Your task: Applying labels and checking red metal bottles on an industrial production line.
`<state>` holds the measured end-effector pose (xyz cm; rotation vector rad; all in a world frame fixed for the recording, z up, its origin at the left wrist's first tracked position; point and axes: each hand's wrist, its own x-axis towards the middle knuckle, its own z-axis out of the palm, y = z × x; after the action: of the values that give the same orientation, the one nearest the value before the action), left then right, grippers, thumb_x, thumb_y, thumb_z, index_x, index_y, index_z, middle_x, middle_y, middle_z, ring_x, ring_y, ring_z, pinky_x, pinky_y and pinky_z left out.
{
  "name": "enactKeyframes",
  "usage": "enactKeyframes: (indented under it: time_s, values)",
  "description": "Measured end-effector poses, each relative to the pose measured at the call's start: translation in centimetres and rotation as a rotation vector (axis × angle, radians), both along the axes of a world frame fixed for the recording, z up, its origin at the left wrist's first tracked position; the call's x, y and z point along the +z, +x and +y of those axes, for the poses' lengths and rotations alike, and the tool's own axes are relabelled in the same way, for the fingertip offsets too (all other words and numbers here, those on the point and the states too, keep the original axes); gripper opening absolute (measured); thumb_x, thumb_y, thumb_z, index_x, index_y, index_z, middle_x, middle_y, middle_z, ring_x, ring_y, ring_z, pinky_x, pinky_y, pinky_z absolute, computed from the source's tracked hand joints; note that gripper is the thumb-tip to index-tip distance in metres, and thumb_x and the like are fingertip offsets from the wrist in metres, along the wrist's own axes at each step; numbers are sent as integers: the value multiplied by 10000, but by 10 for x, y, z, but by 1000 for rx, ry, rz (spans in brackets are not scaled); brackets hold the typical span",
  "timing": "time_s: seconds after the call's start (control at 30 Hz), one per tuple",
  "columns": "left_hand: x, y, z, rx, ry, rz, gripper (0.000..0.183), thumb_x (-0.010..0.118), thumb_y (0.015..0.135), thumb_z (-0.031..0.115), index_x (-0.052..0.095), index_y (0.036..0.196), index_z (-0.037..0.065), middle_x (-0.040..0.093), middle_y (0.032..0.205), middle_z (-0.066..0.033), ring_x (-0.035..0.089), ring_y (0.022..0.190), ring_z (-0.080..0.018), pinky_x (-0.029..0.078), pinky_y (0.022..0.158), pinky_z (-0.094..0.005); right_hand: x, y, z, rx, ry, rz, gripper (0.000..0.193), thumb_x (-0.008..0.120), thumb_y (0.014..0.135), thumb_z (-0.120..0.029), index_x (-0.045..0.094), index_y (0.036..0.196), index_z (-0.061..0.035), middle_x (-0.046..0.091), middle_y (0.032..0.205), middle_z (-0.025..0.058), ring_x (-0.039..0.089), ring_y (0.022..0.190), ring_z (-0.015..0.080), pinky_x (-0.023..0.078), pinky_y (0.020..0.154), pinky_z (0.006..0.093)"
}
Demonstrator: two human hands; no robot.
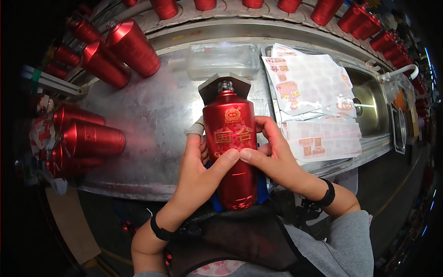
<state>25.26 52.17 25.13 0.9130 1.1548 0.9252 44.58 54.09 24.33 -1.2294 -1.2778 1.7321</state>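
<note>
A glossy red bottle with gold characters and a gold emblem lies in front of me, its bare glass neck pointing away. My left hand grips its left side, with a pale wrap on one finger. Around the right side curls my right hand. Both thumbs press on the bottle's front below the large gold characters, their tips almost meeting. Behind the neck is a grey angular metal support. Something blue shows beneath the bottle's base. The fingers behind the bottle are partly hidden.
Sheets of red-and-gold decals lie to the right, beside a metal sink with a white tap. A clear plastic tray stands behind the bottle. Red bottles stand at left; several more line the conveyor at the back.
</note>
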Motion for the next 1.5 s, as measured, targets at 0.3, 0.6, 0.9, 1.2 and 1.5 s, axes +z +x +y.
enactKeyframes:
  time_s: [0.3,0.6,0.9,1.2,1.5]
  values:
    - [-2,-5,-2,-19,1,-31,802,755,883,197,258,1476,-15,506,1359,-206,549,1251,-235,421,1075,-372,-7,0,-2,-27,15,3,732,792,847,-271,381,1387,5,531,1266,124,444,599,-6,371,496,183]
    - [-9,-15,-1,36,-51,-244,767,682,948,182,219,1527,-18,449,1432,-190,487,1314,-227,371,1120,-361,-11,3,-2,-49,-31,120,649,716,913,-185,356,1421,-2,479,1320,140,620,788,57,508,652,190]
    - [-19,-21,-5,-3,-9,-250,722,668,970,193,243,1522,3,401,1474,-193,444,1352,-233,358,1132,-354,-14,6,-1,31,9,137,634,681,942,-180,339,1446,-7,455,1344,141,629,993,105,534,768,212]
    - [-9,-18,0,-38,-44,-170,796,720,927,207,232,1520,-2,421,1452,-208,458,1344,-246,355,1132,-380,-12,3,-3,14,18,64,638,690,935,-200,349,1437,-2,462,1328,137,610,947,75,524,729,200]
    - [-12,-17,2,-42,-35,-161,741,665,959,194,231,1527,-2,433,1453,-190,471,1331,-228,362,1127,-364,-18,26,1,71,-174,266,528,554,1017,-241,365,1457,-20,516,1254,100,588,923,76,506,757,207]
